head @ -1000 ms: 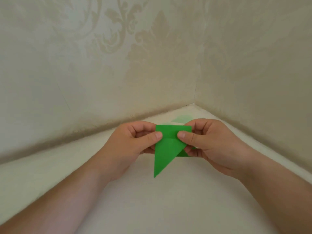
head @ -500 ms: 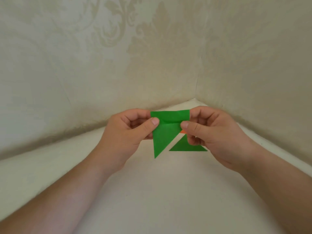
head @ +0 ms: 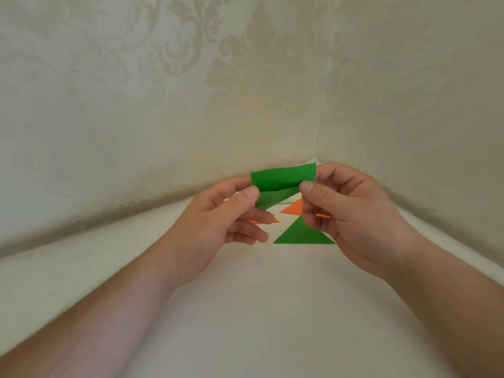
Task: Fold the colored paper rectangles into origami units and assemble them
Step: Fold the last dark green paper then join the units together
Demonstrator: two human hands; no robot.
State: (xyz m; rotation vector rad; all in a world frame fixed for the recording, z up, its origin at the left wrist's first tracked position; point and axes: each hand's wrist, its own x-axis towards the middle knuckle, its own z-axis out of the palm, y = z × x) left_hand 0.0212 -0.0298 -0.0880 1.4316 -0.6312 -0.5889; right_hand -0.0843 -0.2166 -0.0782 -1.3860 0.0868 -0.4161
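I am looking down at a white tabletop (head: 245, 309) that is running into a corner between two walls (head: 163, 91) covered in cream damask-patterned wallpaper. I am finding no brand, label or writing anywhere.

Both hands are working in the air above the far corner of the tabletop. The left hand (head: 218, 222) is pinching the left edge of a green folded paper unit (head: 281, 181) between thumb and forefinger, with the lower fingers curling loosely beneath. The right hand (head: 351, 211) is pinching the right edge of the same unit, thumb in front and fingers curled behind. The unit is showing a rectangular flap on top, a straight crease under it, and a darker slanted layer tapering down toward the left thumb.

Lying on the tabletop near that corner, below and behind the hands, I am counting one green paper triangle (head: 302, 236) lying flat, partly covered by the right hand, and two orange paper pieces: one triangular piece (head: 293, 208) beside the right thumb, and a thin orange sliver (head: 268, 221) poking out from behind the left fingers. A further orange edge (head: 323, 215) is showing at the right fingers; I cannot tell which piece it belongs to.
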